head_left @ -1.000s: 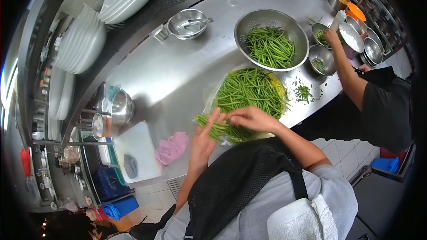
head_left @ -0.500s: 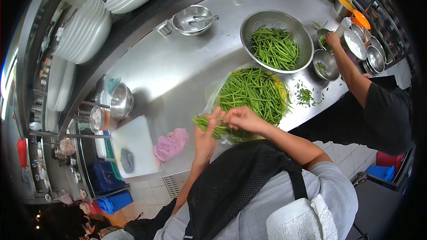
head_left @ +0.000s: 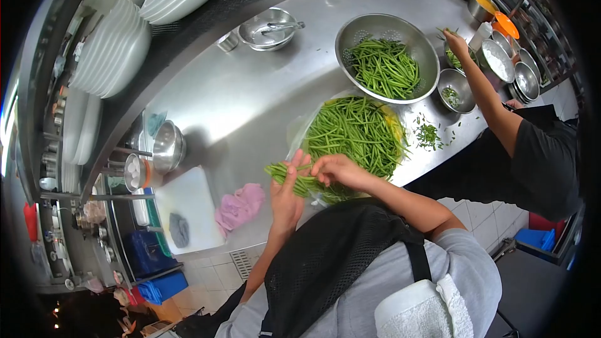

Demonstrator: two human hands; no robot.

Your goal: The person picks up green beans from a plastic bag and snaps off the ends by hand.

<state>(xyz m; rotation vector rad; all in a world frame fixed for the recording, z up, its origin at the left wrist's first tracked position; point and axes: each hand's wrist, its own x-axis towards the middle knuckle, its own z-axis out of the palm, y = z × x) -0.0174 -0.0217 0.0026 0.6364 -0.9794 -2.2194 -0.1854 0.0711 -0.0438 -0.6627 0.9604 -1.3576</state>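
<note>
A small bunch of green beans (head_left: 275, 169) lies in my left hand (head_left: 285, 199), held between its thumb and fingers. My right hand (head_left: 343, 171) is closed in a pinch at the right end of that bunch, with the fingertips on a bean. Just beyond both hands, a big pile of green beans (head_left: 354, 128) fills an open plastic bag (head_left: 298, 141) on the steel table. Behind the bag stands a perforated steel colander (head_left: 431, 66) with more green beans inside.
Cut bean pieces (head_left: 428, 136) lie right of the bag. A co-worker's hand (head_left: 457, 44) holds beans above steel bowls (head_left: 464, 101). On the left are a pink cloth (head_left: 241, 206), a white cutting board (head_left: 191, 197) and bowls (head_left: 169, 147); an overhead shelf holds white plates (head_left: 116, 50).
My hands stay close together, with the bunch shifted slightly left and my right fingers a little changed in position. The co-worker's hand has moved up and left from the bowl, holding beans.
</note>
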